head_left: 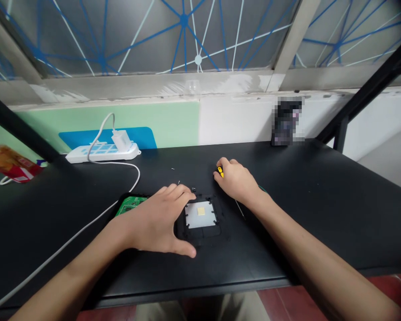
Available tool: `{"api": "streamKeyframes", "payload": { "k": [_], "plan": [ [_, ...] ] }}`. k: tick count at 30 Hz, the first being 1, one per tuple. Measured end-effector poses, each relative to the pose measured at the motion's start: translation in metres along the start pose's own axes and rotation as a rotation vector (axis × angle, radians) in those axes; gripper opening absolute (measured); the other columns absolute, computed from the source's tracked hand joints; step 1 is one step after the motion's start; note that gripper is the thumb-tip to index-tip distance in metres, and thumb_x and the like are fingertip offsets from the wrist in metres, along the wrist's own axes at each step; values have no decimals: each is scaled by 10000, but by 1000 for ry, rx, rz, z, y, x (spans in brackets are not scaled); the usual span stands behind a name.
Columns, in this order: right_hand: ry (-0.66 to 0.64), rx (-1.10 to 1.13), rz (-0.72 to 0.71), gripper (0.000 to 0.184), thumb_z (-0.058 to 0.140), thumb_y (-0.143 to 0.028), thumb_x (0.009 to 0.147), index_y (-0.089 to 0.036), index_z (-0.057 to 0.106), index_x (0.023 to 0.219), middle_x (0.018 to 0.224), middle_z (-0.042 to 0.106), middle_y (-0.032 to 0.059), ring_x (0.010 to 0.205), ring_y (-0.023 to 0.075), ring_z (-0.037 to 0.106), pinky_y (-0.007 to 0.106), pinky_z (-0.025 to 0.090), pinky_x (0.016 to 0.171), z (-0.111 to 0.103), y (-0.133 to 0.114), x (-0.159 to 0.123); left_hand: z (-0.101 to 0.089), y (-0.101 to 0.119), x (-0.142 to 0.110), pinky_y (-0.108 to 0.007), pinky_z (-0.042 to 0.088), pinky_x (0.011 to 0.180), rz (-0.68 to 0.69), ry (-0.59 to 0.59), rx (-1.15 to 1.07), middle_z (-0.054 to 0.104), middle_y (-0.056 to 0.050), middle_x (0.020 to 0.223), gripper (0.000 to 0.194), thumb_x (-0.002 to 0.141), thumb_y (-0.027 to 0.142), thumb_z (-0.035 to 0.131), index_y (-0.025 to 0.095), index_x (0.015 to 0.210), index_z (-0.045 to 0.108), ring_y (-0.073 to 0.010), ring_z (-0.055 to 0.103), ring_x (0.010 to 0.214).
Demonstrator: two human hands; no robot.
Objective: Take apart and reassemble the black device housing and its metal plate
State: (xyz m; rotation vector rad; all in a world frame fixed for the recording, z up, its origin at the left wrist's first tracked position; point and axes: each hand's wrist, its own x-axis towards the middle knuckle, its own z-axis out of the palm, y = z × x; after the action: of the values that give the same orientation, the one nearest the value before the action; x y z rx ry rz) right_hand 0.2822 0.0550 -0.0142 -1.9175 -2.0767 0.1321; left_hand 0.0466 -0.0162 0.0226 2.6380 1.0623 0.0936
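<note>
My left hand (pixel 157 218) is spread palm down, its thumb apart from its fingers. It lies over the left part of a black plastic casing, and what the palm touches is hidden. A green circuit board (pixel 131 204) in a black frame shows to the left of this hand. Just right of its fingers is a pale metal plate (pixel 200 215) with a small yellowish square, set in the black casing. My right hand (pixel 237 178) is closed around a screwdriver with a yellow and black handle (pixel 220 170). The thin shaft (pixel 240 209) emerges below the hand, pointing down toward me.
Small screws (pixel 193 190) lie behind the casing. A white power strip (pixel 103 152) with a plugged-in charger (pixel 121 140) stands at the back left, its white cable (pixel 87 226) crossing the table. A snack packet (pixel 11 162) is far left; a pixelated dark object (pixel 284 122) leans at the wall.
</note>
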Motion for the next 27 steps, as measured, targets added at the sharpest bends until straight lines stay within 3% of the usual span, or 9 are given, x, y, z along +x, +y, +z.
{"api": "streamKeyframes", "payload": {
  "k": [2, 5, 8, 11, 14, 17, 21, 27],
  "plan": [
    [17, -3, 2, 366, 504, -373, 935, -152, 611, 1207, 1061, 634, 181, 845, 291, 668, 443, 507, 764, -3, -2, -1, 3, -1, 0, -536, 383, 1136, 1, -12, 13, 542, -160, 1380, 961, 672, 649, 842, 145, 1408, 484, -388, 490, 1319],
    [97, -2, -28, 480, 491, -450, 965, -127, 566, 1312, 1189, 590, 212, 1035, 330, 648, 484, 514, 899, -8, -7, -2, 6, -4, 1, -550, 365, 1149, 0, -4, 28, 526, -181, 1417, 984, 692, 640, 826, 128, 1443, 450, -404, 470, 1349],
    [156, 165, -204, 468, 486, -485, 984, -139, 589, 1282, 1191, 595, 159, 1128, 275, 614, 431, 487, 1026, -13, -14, -8, 6, -7, 1, -548, 362, 1145, -3, 22, 29, 520, -181, 1437, 966, 714, 636, 808, 145, 1457, 434, -405, 471, 1354],
    [25, 369, -471, 413, 444, -509, 1007, -177, 644, 1150, 1111, 627, 94, 1065, 216, 615, 395, 498, 1012, -17, -17, -17, 4, -11, 1, -524, 399, 1101, -4, 25, 20, 553, -164, 1369, 901, 738, 641, 786, 151, 1423, 464, -381, 522, 1272],
    [-134, 326, -627, 484, 364, -552, 1021, -183, 638, 1174, 1151, 626, 100, 1125, 237, 569, 450, 460, 1052, -19, -16, -25, 3, -14, 2, -514, 401, 1088, 1, 18, 12, 551, -154, 1330, 879, 736, 648, 783, 144, 1389, 481, -363, 522, 1233],
    [-216, 263, -673, 609, 493, -687, 917, -170, 614, 1215, 1173, 620, 110, 1126, 270, 563, 506, 449, 1050, -20, -14, -30, 3, -17, 3, -505, 404, 1074, 8, 21, -4, 544, -146, 1304, 923, 716, 651, 801, 135, 1400, 456, -351, 511, 1210],
    [-321, 247, -697, 833, 700, -764, 708, -144, 579, 1251, 1207, 588, 126, 1113, 280, 575, 482, 495, 1008, -22, -12, -34, 5, -18, 3, -482, 447, 991, 18, 27, -19, 568, -109, 1200, 858, 700, 661, 808, 173, 1339, 508, -330, 538, 1103],
    [-375, 229, -678, 599, 785, -512, 752, -158, 600, 1198, 1262, 552, 129, 1144, 263, 583, 440, 514, 1018, -28, -12, -37, 5, -17, 2, -496, 433, 1012, 23, 50, -12, 559, -134, 1260, 910, 694, 619, 835, 161, 1393, 475, -353, 534, 1155]
  ]
}}
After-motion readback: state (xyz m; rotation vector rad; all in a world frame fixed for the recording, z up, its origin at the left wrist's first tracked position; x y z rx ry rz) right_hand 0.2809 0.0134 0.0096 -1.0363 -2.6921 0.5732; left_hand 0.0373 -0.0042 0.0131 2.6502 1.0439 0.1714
